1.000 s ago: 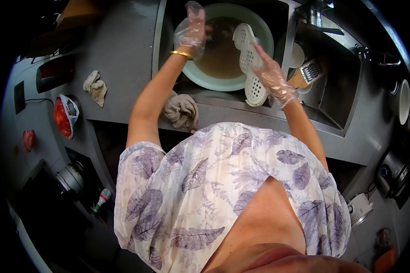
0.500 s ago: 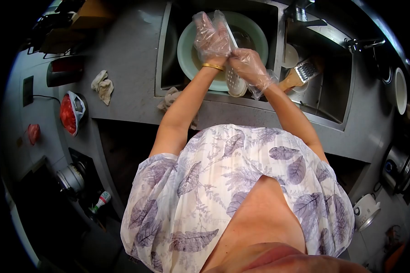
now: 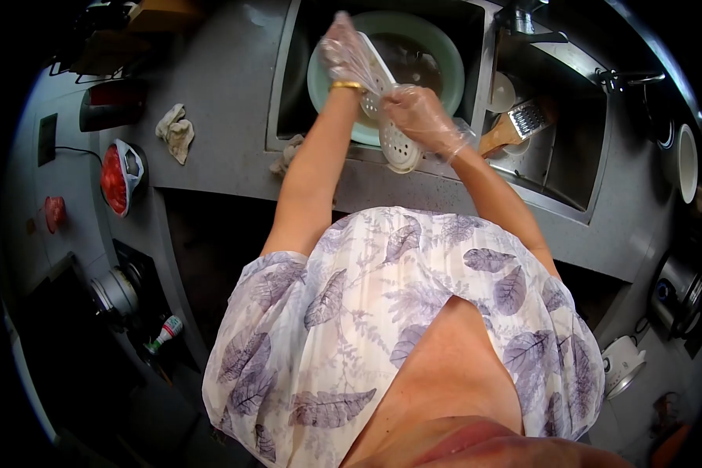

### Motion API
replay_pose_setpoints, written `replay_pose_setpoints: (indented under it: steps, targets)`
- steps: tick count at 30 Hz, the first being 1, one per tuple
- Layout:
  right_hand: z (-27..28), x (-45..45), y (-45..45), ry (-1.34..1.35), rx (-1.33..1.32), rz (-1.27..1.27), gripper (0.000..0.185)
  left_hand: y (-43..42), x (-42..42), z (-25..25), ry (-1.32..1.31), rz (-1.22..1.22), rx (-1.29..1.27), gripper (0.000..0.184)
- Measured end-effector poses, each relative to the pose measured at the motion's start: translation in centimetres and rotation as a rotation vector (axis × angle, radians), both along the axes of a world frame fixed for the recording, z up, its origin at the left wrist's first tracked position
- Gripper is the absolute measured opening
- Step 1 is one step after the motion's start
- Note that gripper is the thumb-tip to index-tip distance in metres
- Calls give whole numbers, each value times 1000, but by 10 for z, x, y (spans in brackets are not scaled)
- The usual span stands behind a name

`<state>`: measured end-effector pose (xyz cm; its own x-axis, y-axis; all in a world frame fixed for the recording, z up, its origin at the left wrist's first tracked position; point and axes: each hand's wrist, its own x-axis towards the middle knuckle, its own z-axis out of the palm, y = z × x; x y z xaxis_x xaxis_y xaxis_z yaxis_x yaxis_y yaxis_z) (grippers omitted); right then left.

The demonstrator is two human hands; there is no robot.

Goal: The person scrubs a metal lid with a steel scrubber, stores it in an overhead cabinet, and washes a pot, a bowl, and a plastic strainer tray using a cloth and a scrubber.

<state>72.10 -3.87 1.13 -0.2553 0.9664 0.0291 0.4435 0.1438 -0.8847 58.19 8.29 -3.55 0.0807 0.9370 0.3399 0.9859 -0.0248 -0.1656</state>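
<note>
My left hand (image 3: 345, 51) is in a clear plastic glove over the left side of a pale green basin (image 3: 454, 74), fingers stretched out and somewhat blurred. From it, a fold of the glove's plastic is drawn across to my right hand (image 3: 417, 113), also gloved, whose fingers are closed on that plastic. Behind and under my hands, a white perforated strainer (image 3: 400, 148) leans across the basin's rim, its lower end at the sink's front edge. My hands hide its middle. Murky water (image 3: 413, 58) lies in the basin.
A wooden-handled grater (image 3: 519, 125) and a white bowl (image 3: 503, 92) are in the right sink (image 3: 558, 160) beneath the faucet (image 3: 534, 31). One rag (image 3: 175, 132) lies on the left counter, another (image 3: 288, 152) at the sink's front edge. A red-filled bag (image 3: 117, 179) stands farther left.
My left hand has moved left and slightly up, away from my right hand. The plastic between them is now stretched, and more of the strainer shows.
</note>
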Motion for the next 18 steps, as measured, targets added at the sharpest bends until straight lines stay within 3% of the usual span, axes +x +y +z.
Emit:
replay_pose_setpoints:
  steps: [1,2,4,5,8,9,10,12,13,15,18]
  targets:
    - [0,8,1,-97,-81,44,28,4,-1,22,-750,183,-102,42]
    - [-5,16,-3,-28,-99,-16,34,6,-6,35,-1501,369,-206,42]
    - [-20,33,-13,106,-136,-134,49,35,-39,4,-1184,287,-221,33]
    - [-18,41,-14,106,-253,-177,66,56,-57,-22,-1024,242,-228,30]
    - [-39,55,-23,531,-470,-348,67,112,-107,-136,-273,-269,-284,27]
    - [-40,58,-24,274,-490,-450,57,96,-94,-102,-25,-369,-505,27]
    - [-39,63,-25,371,-580,-418,54,79,-75,-84,57,-331,-606,27]
    - [-33,70,-30,568,-751,-358,47,83,-72,-122,28,-550,-679,30]
    - [-28,68,-34,615,-725,-371,38,79,-65,-129,-6,-391,-759,33]
    - [-26,64,-32,603,-754,-416,38,37,-28,-77,-71,-72,-905,44]
    - [-27,61,-30,649,-764,-460,38,18,-12,-75,26,-88,-921,49]
